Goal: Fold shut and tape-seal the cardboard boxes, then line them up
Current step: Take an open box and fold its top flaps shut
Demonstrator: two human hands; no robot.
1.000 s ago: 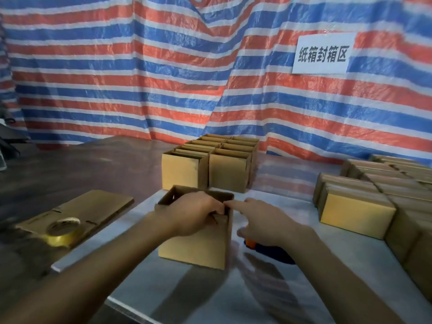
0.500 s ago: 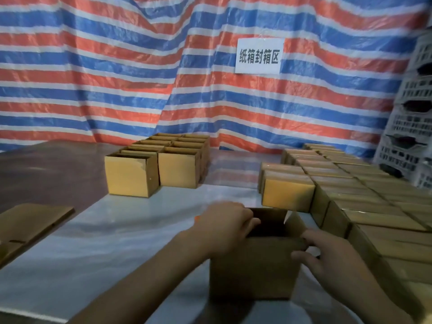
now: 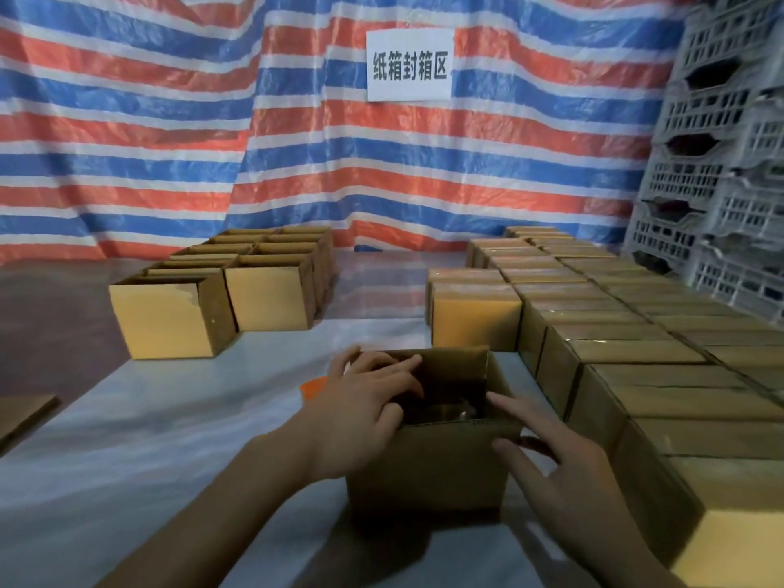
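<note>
Cardboard, brown and plain, makes up nearly everything on the table (image 3: 127,439), which carries a pale plastic sheet. An open box (image 3: 428,464) stands upright at the near centre, its top unsealed and its dark inside showing; the far flap stands up. The left hand (image 3: 365,411) lies over the box's left top edge, fingers (image 3: 403,369) bent and reaching into the opening, holding the left wall or a flap there; which of the two cannot be told. The right hand (image 3: 560,460) rests against the box's near right corner, fingers spread wide, the forefinger lying along the right top edge, gripping nothing. Just right of this box, touching or nearly so, closed boxes (image 3: 636,354) stand packed in rows that run from the near right to the far right. A separate block of open-topped boxes (image 3: 237,286) stands at the far left, well apart from the box in hand. A small orange object (image 3: 313,386) shows on the sheet just left of the left hand, mostly hidden. A flat piece of cardboard (image 3: 23,415) lies at the near left edge. A striped red, white and blue tarpaulin (image 3: 169,120) hangs behind, bearing a white sign (image 3: 410,64). Grey plastic crates (image 3: 721,163) are stacked at the far right.
</note>
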